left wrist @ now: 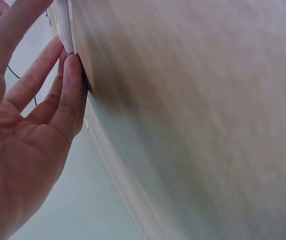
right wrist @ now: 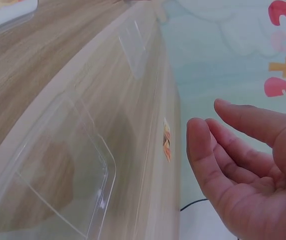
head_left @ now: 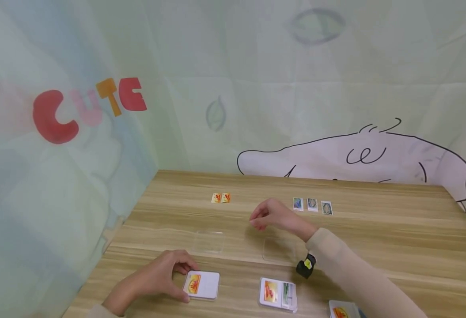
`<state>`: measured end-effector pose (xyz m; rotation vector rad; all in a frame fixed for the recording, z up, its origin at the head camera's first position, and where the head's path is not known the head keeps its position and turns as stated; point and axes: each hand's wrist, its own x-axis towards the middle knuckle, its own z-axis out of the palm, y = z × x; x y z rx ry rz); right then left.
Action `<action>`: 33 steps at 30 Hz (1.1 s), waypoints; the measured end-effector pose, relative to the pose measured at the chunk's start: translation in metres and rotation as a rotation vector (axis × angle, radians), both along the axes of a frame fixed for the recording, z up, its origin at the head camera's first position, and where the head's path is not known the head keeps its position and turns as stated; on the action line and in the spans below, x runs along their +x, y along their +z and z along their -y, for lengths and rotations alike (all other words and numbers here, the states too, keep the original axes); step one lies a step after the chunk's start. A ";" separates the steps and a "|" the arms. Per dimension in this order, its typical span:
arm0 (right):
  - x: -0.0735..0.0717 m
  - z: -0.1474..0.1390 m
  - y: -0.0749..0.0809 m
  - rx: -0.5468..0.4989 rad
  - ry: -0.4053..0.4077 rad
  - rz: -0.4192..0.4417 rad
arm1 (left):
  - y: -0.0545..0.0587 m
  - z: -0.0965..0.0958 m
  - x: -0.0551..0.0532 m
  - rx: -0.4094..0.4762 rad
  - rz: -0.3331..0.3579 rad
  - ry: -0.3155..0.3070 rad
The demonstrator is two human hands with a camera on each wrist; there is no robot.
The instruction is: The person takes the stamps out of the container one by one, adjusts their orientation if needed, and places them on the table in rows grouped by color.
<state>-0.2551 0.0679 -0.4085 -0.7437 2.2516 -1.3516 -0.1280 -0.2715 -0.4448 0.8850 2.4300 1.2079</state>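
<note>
My left hand (head_left: 157,271) grips a clear case (head_left: 210,286) of cards at the front left, its thumb on the near corner and its fingers on the far one. An orange-yellow picture shows beside white on top of the case. In the left wrist view, the fingertips lie along the edge of the case (left wrist: 70,27). Over the middle of the table hovers my right hand (head_left: 270,214), fingers loosely bent and nothing between them. Below it lies a transparent lid (head_left: 279,239), its outline plainer in the right wrist view; another transparent lid (head_left: 210,232) lies farther left.
Two orange cards (head_left: 221,198) lie side by side at the back left. Three blue-grey cards (head_left: 312,204) form a row at the back right. A second card case (head_left: 276,293) and a third case (head_left: 343,309) stand along the front. Printed cloth (head_left: 217,53) walls the table's back and left.
</note>
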 end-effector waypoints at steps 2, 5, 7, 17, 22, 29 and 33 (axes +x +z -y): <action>0.001 0.003 0.000 -0.002 0.002 0.006 | 0.000 0.000 0.000 -0.001 -0.003 0.002; 0.003 0.006 0.001 -0.004 0.004 0.013 | 0.001 -0.001 0.000 -0.003 -0.010 0.000; 0.004 0.008 0.001 -0.004 0.010 0.011 | 0.001 -0.001 0.000 -0.003 -0.007 0.001; 0.011 0.019 0.001 -0.007 0.056 0.010 | 0.001 0.000 0.001 -0.014 0.021 0.011; 0.014 0.024 -0.001 -0.031 0.078 0.019 | 0.001 0.000 0.001 -0.020 0.026 0.020; 0.019 0.035 -0.002 -0.040 0.108 0.031 | 0.003 0.000 0.001 -0.013 0.051 0.015; 0.021 0.041 0.000 -0.043 0.128 0.026 | 0.003 0.000 0.001 -0.012 0.049 0.015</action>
